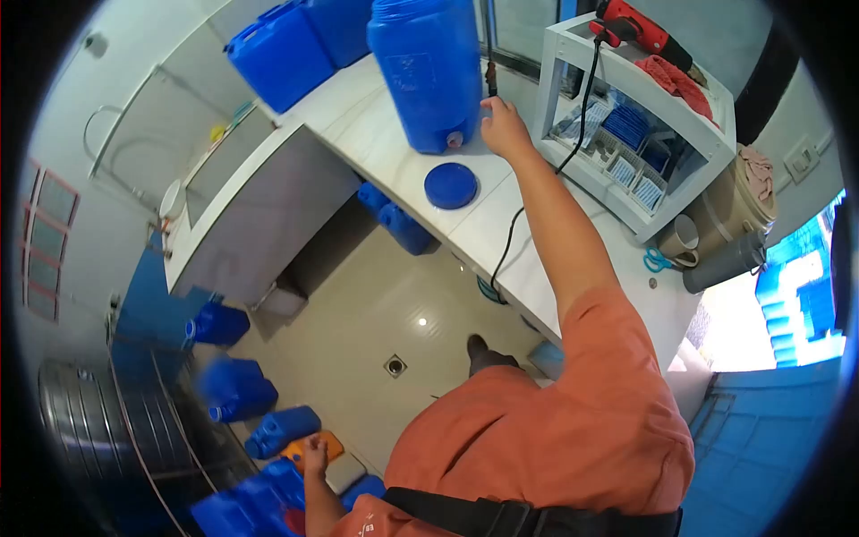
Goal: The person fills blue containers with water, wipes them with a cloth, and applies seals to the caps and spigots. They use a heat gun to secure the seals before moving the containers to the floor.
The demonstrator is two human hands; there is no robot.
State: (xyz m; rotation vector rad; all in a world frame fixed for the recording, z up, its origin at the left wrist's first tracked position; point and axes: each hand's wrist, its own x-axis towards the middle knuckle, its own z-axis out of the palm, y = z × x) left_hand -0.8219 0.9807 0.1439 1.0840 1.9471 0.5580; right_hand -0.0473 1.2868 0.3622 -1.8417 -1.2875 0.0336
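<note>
A tall blue plastic container (420, 80) with a spout hole low on its front stands on the white counter. Its round blue lid (450, 185) lies flat beside it. My right hand (506, 128) is stretched over the counter just right of the container, its fingers partly extended and nothing visible in them. Just beyond the fingertips hangs a dark, narrow object (491, 79) whose kind I cannot make out. My left hand (315, 455) hangs low by my side with its fingers curled and no object showing. Below it are an orange container (328, 444) and blue jugs.
More blue containers (280, 55) stand at the counter's back left. A white shelf unit (550, 80) carries a red power tool (640, 29), whose black cord crosses the counter. Scissors (657, 260) and a mug (678, 234) sit at right. Several blue jugs (242, 390) line the floor.
</note>
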